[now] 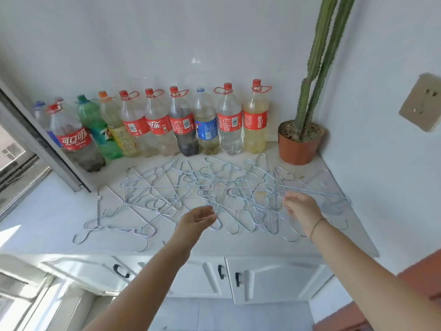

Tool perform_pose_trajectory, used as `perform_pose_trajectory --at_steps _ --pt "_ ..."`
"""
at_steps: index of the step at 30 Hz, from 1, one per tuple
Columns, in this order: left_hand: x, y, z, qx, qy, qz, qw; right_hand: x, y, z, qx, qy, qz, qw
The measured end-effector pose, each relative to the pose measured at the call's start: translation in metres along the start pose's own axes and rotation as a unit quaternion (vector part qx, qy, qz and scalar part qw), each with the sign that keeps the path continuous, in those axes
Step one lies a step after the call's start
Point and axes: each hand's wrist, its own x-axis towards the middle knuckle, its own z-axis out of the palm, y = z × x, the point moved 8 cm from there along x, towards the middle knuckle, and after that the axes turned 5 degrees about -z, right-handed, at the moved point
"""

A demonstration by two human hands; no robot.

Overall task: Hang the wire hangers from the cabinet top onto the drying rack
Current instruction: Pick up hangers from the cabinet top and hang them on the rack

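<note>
Several pale blue wire hangers [181,189] lie tangled and overlapping across the white cabinet top [43,225]. My left hand [199,220] reaches over the middle of the pile, its fingertips curled at a hanger wire near the pile's front. My right hand [301,210] is over the right part of the pile and pinches a hanger wire between thumb and fingers. The drying rack is not in view.
A row of plastic drink bottles [181,125] stands along the back wall. A tall cactus in an orange pot [298,146] stands at the back right corner. A window frame [40,144] is at the left, a wall socket [422,106] at the right, and cabinet doors [267,278] are below.
</note>
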Motion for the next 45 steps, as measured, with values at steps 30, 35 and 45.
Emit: perform_pose_trajectory --at_steps 30,35,45 --pt "0.186 -0.028 0.014 -0.029 0.017 -0.124 0.992 0.166 0.074 0.041 -0.098 0.016 0.184 0.978" --pt "0.201 -0.003 0.041 -0.028 -0.030 -0.101 0.994 0.151 0.044 0.059 0.036 0.041 0.124 0.991" --pt "0.212 0.016 0.079 -0.035 -0.089 -0.093 0.991 0.137 0.010 0.075 0.013 0.054 0.030 0.998"
